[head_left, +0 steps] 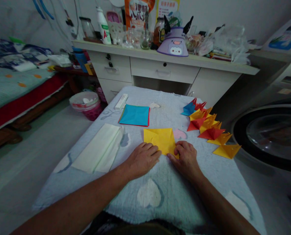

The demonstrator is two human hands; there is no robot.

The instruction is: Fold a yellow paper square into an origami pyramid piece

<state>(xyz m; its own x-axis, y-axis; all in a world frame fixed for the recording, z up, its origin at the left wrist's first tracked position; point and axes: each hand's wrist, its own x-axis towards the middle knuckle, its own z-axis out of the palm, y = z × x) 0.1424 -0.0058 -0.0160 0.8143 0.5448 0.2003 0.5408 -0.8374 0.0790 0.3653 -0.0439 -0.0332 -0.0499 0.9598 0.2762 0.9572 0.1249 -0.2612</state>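
A square sheet of yellow origami paper (161, 138) lies in front of me on the cloth-covered table, with faint creases across it. My left hand (145, 158) is on its lower left corner, fingers together and curled over the edge; the thumb is mostly hidden. At the lower right corner my right hand (186, 158) pinches the edge between thumb and bent fingers. Beyond the sheet sits a stack of origami paper (135, 115), blue on top with red beneath. Several folded paper cranes (211, 133) in red, yellow and blue stand in rows to the right.
A folded whitish cloth or paper (98, 148) lies left of my left hand, and a small white box (121, 101) near the far left edge. Behind the table stands a white desk (165, 70) with bottles and bags. A washing machine (270, 130) is right, a pink bin (91, 111) left.
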